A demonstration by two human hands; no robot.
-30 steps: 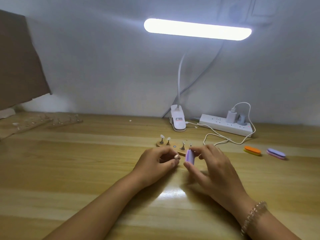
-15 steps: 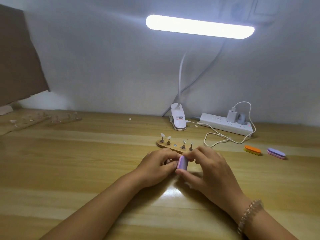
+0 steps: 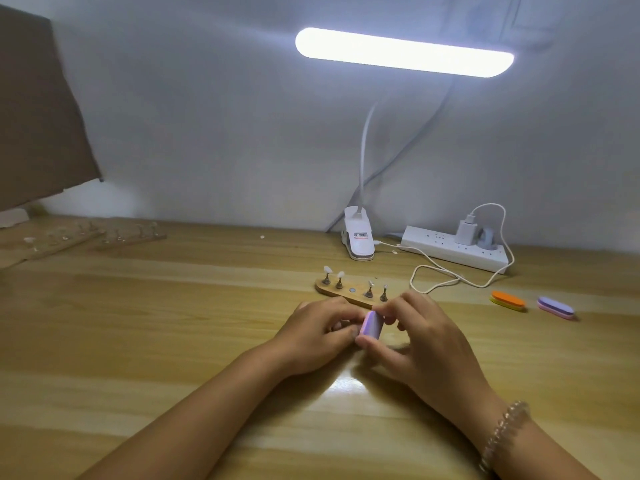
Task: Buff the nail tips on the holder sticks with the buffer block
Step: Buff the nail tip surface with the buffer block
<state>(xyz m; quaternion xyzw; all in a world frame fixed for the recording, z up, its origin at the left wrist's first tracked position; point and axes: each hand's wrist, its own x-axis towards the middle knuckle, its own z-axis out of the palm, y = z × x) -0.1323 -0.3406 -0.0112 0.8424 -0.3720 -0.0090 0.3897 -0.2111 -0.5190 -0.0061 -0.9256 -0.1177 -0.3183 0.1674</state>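
Before the wooden stand (image 3: 346, 294), right hand (image 3: 429, 344) pinches buffer block (image 3: 372, 323); left hand (image 3: 311, 337) curled, hold unclear.

Pale grey-white plain wall (image 3: 207, 116), light wooden plank tabletop (image 3: 138, 341), glowing white bar lamp (image 3: 403, 51) on a thin white gooseneck, white clamp base (image 3: 358, 237), white power strip (image 3: 450, 249), brown cardboard sheet (image 3: 34, 116) at left.

Left hand (image 3: 318, 332) curling fingers inward, buffer block (image 3: 372, 324) and right hand (image 3: 429, 341) covering its fingertips and anything between them; near edge of wooden base (image 3: 341, 292) disappearing behind both hands; racks (image 3: 131, 233) at far left blurring out; lamp clip label (image 3: 360, 234) showing too small to read; forearms (image 3: 194, 420) running off bottom edge.
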